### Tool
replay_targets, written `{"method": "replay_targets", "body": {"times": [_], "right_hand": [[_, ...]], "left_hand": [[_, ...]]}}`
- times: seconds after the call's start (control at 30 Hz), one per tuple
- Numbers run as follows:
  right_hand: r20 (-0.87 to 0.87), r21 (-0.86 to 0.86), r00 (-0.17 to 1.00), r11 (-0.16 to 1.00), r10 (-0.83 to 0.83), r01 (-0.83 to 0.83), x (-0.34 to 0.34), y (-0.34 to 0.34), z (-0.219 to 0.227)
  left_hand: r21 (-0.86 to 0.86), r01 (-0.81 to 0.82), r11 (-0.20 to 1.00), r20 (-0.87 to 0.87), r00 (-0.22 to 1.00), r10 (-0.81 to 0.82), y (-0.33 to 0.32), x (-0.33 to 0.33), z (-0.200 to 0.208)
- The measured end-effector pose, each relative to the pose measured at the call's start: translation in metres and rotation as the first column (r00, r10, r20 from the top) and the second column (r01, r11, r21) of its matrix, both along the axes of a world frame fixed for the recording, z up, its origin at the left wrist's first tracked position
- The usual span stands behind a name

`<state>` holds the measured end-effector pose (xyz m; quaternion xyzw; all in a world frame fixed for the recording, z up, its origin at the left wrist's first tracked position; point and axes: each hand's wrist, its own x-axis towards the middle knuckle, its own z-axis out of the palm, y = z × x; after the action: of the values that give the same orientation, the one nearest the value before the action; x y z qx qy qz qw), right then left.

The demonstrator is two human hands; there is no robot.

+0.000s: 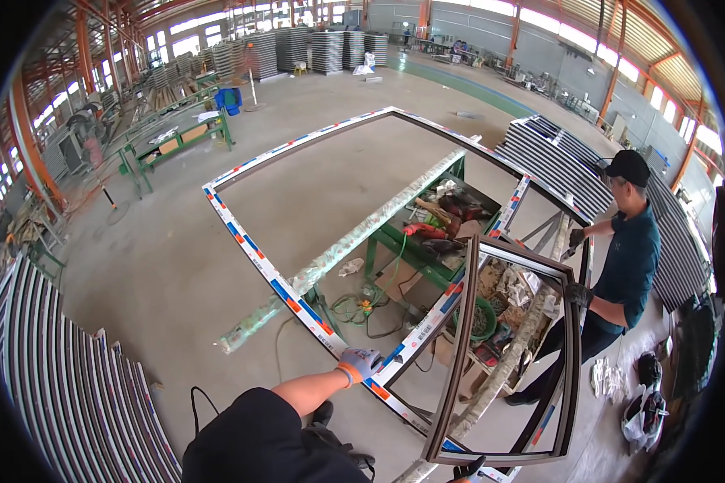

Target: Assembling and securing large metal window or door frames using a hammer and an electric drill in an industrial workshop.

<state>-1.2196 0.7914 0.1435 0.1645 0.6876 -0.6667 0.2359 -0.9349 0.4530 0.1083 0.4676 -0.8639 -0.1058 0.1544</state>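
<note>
A large window frame (257, 256), wrapped in white, blue and red film, lies flat across padded supports in front of me. My left hand (359, 365), in a grey glove with an orange cuff, is closed over its near bar. A smaller brown window sash (454, 354) stands tilted above the frame's right part. My right hand (469, 469) is at the sash's bottom rail, closed round it; the picture's lower edge cuts off part of the hand. A co-worker's gloved hand (578, 295) holds the sash's far right corner, and their other glove (576, 237) is by the frame's right bar.
Under the frame, a green workbench (415, 262) carries power tools and rags; a green basket (482, 318) holds small parts. A padded beam (379, 221) supports the frame. The co-worker (632, 241) stands at right. Stacked profiles (72, 378) lie at left. Cables (354, 310) trail across the floor.
</note>
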Motion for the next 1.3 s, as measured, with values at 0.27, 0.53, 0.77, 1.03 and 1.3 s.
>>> {"method": "replay_targets", "body": {"times": [0.27,0.53,0.77,1.03,1.3], "right_hand": [[0.034,0.022,0.994,0.994,-0.104,0.104,-0.038,0.025,-0.087],[-0.09,-0.044,0.991,0.994,-0.102,0.099,-0.017,0.004,-0.041],[-0.113,-0.066,0.984,0.989,-0.14,0.133,-0.014,0.005,-0.034],[-0.128,-0.054,0.984,0.992,-0.12,0.114,-0.017,0.006,-0.036],[-0.119,-0.025,0.988,0.995,-0.099,0.096,-0.007,0.011,-0.036]], "left_hand": [[0.119,0.031,0.992,-0.026,0.999,-0.028,-0.005,0.0,-0.028],[-0.107,-0.001,0.994,-0.042,0.999,-0.003,-0.014,-0.007,-0.014],[-0.121,0.005,0.993,-0.03,1.0,-0.009,-0.009,-0.011,-0.015],[-0.136,-0.011,0.991,-0.01,1.0,0.01,-0.01,-0.008,-0.022],[-0.118,-0.061,0.991,0.069,0.995,0.07,-0.005,-0.001,-0.027]]}}
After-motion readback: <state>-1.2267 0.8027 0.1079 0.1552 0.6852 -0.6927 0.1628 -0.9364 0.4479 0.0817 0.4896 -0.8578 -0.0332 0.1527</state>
